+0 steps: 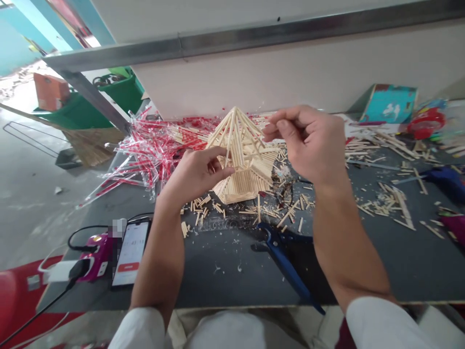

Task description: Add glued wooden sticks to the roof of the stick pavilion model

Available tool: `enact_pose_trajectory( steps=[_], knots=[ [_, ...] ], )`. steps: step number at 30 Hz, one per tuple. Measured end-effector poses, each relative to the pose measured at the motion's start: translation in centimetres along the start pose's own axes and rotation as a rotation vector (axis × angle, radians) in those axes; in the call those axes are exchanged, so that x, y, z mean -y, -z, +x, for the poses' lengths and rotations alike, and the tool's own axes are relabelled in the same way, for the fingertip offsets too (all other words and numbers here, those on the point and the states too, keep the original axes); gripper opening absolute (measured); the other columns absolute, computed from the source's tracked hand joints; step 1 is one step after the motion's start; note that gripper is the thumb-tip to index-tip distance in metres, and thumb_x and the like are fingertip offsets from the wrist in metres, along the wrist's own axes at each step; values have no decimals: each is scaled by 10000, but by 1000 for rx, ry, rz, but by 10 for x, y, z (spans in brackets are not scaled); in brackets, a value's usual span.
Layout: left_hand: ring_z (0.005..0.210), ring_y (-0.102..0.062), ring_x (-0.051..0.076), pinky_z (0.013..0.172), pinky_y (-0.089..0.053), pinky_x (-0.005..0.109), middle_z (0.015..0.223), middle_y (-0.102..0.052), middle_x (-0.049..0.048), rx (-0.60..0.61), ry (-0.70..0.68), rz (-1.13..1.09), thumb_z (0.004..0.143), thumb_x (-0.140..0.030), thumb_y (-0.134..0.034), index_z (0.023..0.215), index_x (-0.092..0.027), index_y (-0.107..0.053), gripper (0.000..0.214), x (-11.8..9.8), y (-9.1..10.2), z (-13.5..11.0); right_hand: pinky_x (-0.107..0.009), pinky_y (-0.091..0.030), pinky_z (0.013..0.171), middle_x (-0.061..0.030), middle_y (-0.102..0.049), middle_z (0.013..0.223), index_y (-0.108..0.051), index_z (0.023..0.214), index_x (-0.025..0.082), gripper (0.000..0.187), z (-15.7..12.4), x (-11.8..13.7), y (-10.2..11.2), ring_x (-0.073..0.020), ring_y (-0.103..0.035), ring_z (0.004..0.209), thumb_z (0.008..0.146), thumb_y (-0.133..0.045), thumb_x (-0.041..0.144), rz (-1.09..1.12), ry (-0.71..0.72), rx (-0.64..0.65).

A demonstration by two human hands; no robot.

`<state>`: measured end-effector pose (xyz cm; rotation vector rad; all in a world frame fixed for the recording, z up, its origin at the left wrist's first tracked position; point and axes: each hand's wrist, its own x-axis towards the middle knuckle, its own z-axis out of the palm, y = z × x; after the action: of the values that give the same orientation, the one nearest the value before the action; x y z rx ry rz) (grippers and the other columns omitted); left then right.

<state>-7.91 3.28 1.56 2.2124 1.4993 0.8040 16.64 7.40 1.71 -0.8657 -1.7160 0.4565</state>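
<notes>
A small model house of pale wooden sticks stands on the dark table, with a pointed, partly open stick roof on top. My left hand grips the lower left edge of the roof between thumb and fingers. To the right of the roof, my right hand is raised with thumb and forefinger pinched together; whatever is between them is too small to make out. Short cut sticks lie around the base. Blue-handled cutters rest in front, beside a clear ruler.
Red-and-clear plastic wrappers heap at the back left. A phone and a purple power strip with cables lie at the left front. Loose sticks and a teal box are at the right. A panel with a metal bar stands behind.
</notes>
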Motion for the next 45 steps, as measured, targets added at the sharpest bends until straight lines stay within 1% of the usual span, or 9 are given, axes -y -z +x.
enact_pose_trajectory(
  steps=[5,9,12,20,29,33,37,41,45],
  knots=[
    [642,-641,136,617,-468,265,714,-727,3,-101,16,17,841,-513,-770,1128,-196,-730,429,-4,-3,1,-386,-593,854,-50,-733,1037,-676,1141,265,204,-8,12,-23,-191,-712,929,1024,-510,273,-94,206,30],
    [619,-629,149,588,-411,282,710,-717,5,-103,-15,134,828,-426,-784,1066,-202,-692,340,-7,-10,2,-374,-592,822,-37,-704,1121,-523,1404,300,447,-15,12,-37,-187,-678,894,963,-577,260,-95,261,145],
    [607,-606,165,569,-349,295,687,-686,15,-115,-35,250,843,-384,-756,990,-199,-660,256,-8,-16,3,-385,-588,875,-30,-722,1183,-457,1482,325,533,-17,8,-41,-195,-679,908,966,-563,245,-188,259,209],
    [578,-586,182,570,-318,319,640,-648,15,-124,-40,296,898,-462,-690,923,-192,-624,278,-11,-18,3,-375,-578,922,-21,-745,1224,-533,1456,350,470,-20,3,-43,-185,-707,914,1003,-522,225,-268,314,159],
    [561,-570,167,560,-312,309,622,-642,10,-133,-44,303,894,-459,-696,934,-192,-629,279,-10,-18,2,-327,-567,847,-6,-753,1150,-588,1406,395,423,-21,2,-44,-185,-723,991,1018,-551,232,-350,371,125],
    [579,-589,170,550,-318,299,644,-654,12,-121,-30,325,908,-461,-675,959,-185,-633,284,-13,-16,2,-298,-575,826,-8,-739,1166,-584,1390,345,369,-20,6,-46,-149,-727,924,1041,-520,245,-373,370,120],
    [612,-622,188,566,-367,304,658,-663,10,-103,-35,350,924,-462,-654,996,-178,-635,294,-15,-15,0,-257,-564,794,2,-742,1088,-597,1338,279,305,-19,9,-50,-118,-725,895,1053,-509,215,-419,421,69],
    [631,-640,209,573,-385,318,671,-673,18,-101,-39,361,931,-453,-648,1011,-170,-632,295,-15,-15,0,-240,-556,786,23,-758,1066,-614,1300,282,272,-21,9,-53,-104,-732,896,1051,-531,212,-447,446,1],
    [646,-653,210,585,-405,314,715,-692,36,-94,-29,381,943,-467,-628,1001,-168,-629,305,-15,-15,0,-238,-553,759,22,-766,1067,-618,1304,285,276,-22,9,-55,-106,-733,887,1047,-544,215,-457,423,-6]
  ],
)
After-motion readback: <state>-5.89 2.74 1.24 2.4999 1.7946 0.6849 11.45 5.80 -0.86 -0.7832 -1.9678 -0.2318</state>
